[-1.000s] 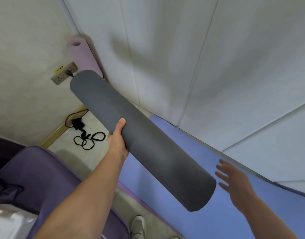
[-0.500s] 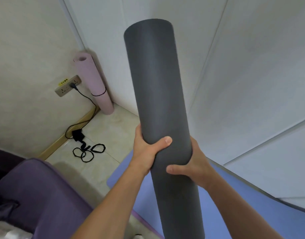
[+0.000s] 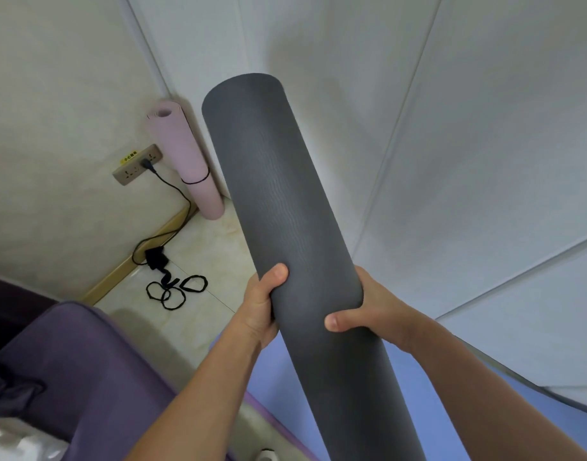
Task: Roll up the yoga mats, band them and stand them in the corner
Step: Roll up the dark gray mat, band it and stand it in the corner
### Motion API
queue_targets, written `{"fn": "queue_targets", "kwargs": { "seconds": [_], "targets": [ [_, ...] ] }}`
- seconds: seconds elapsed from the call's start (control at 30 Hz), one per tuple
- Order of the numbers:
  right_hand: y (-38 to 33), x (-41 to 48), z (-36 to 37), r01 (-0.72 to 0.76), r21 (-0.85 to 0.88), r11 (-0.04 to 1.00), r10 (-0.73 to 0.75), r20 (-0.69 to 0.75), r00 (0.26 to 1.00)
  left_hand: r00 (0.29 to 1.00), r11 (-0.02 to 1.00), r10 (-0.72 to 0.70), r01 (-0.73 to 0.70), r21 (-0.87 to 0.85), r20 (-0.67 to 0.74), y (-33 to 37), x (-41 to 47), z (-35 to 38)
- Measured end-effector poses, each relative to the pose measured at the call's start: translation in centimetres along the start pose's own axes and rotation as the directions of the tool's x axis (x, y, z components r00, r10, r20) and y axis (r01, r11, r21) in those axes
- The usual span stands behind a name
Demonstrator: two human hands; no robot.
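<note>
- Centre of frame: a dark grey rolled foam yoga mat point(image 3: 295, 227), held tilted, its upper end leaning toward the upper left; its lower end runs out of the bottom edge.
- Left hand point(image 3: 262, 311): grip closed round the roll's left side, thumb laid across its front.
- Right hand point(image 3: 368, 311): grip closed round the right side, thumb on the front, fingers hidden behind the roll.
- Upper left, in the wall corner: a pale pink rolled yoga mat point(image 3: 185, 161) standing upright, ringed by a thin black band point(image 3: 195, 181).
- Left of it: a beige wall socket point(image 3: 137, 164) with a black cable point(image 3: 172, 191) running down to the tiled floor point(image 3: 215, 254).
- On the floor: several loose black elastic loops point(image 3: 177, 291).
- Bottom of frame: a flat blue yoga mat point(image 3: 268, 377), partly covered by the grey roll.
- Lower left: a purple upholstered seat point(image 3: 79, 354).
</note>
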State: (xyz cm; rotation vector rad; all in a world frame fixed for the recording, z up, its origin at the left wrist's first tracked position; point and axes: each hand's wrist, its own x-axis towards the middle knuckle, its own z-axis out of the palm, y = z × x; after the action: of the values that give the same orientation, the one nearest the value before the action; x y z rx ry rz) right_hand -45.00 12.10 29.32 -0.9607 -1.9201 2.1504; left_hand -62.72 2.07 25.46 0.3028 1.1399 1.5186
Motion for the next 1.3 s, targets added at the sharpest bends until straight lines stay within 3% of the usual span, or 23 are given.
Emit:
{"fn": "queue_targets", "kwargs": {
  "seconds": [0.13,0.3,0.43,0.6,0.8,1.0,1.17,1.3],
  "targets": [
    [-1.6,-0.1,-0.2,0.053,-0.052,0.997,-0.06,-0.16,0.985,0.987,0.986,0.113,-0.097,0.133,-0.116,1.1,-0.5,1.8],
    [-4.2,-1.0,-2.2,0.106,0.1,0.989,-0.089,-0.161,0.983,0.993,0.962,0.112,-0.104,0.254,-0.021,3.0,-2.2,5.4],
    [-6.2,-1.2,-2.7,0.143,0.147,0.979,-0.121,-0.152,0.981,0.997,0.983,0.066,-0.058,0.173,-0.039,5.3,-2.5,6.9],
    [-8.6,0.2,-2.4,0.164,0.096,0.982,-0.156,-0.079,0.985,0.993,0.996,-0.033,0.023,-0.091,-0.112,8.0,-3.1,8.2],
    [-9.2,1.5,-2.4,0.134,0.097,0.986,-0.132,-0.03,0.991,0.895,0.987,0.114,-0.15,-0.052,-0.431,8.2,-2.4,5.8],
    [-8.7,1.9,-2.2,0.095,0.128,0.987,-0.093,-0.021,0.995,0.881,0.985,0.123,-0.165,-0.054,-0.457,7.5,-2.1,4.8],
    [-7.5,1.9,-1.7,0.077,0.212,0.974,-0.084,0.027,0.996,0.841,0.993,0.02,-0.077,-0.084,-0.541,6.3,-0.7,4.7],
    [-7.3,2.8,-1.4,0.061,0.145,0.988,-0.07,0.058,0.996,0.803,0.996,-0.002,-0.049,-0.07,-0.596,4.5,0.2,3.6]
  ]
}}
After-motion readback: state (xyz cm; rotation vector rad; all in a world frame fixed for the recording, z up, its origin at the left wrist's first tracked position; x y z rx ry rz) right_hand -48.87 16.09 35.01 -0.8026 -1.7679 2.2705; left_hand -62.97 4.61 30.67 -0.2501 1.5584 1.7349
